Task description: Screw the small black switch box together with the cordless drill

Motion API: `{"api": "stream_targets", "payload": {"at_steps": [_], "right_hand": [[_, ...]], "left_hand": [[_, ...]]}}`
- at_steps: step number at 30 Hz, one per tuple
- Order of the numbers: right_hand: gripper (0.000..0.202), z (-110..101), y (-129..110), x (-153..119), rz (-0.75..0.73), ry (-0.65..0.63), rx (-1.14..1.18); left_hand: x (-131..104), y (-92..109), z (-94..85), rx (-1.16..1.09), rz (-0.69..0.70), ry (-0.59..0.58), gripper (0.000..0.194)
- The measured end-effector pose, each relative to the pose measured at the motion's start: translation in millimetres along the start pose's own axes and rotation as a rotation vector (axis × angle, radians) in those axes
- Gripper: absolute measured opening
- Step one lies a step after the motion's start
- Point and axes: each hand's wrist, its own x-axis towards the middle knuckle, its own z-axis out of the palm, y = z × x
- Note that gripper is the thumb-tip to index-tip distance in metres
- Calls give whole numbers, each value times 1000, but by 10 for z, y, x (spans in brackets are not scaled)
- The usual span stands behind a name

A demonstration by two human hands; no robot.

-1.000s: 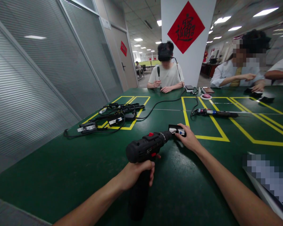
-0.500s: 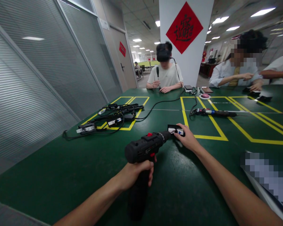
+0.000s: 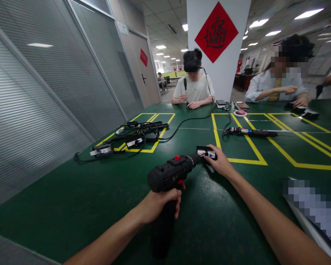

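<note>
Gripping the black cordless drill (image 3: 171, 175) by its handle, our left hand (image 3: 157, 204) kept all fingers wrapped fully around it. At the chuck tip, our right hand (image 3: 220, 163) pressed a small black part with a white label (image 3: 206, 151) flat onto the green table (image 3: 71, 206), fingers curled over its near edge. We judged fastening under way; whether the bit was seated could not be told.

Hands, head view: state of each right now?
Left hand: closed around the cordless drill grip.
Right hand: holding the small black part on the table.
</note>
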Motion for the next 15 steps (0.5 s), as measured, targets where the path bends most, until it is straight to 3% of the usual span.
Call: {"api": "stream_targets", "payload": {"at_steps": [15], "right_hand": [[46, 4, -14, 7, 18, -6, 6]], "left_hand": [[-22, 46, 105, 230, -47, 63, 21]]}}
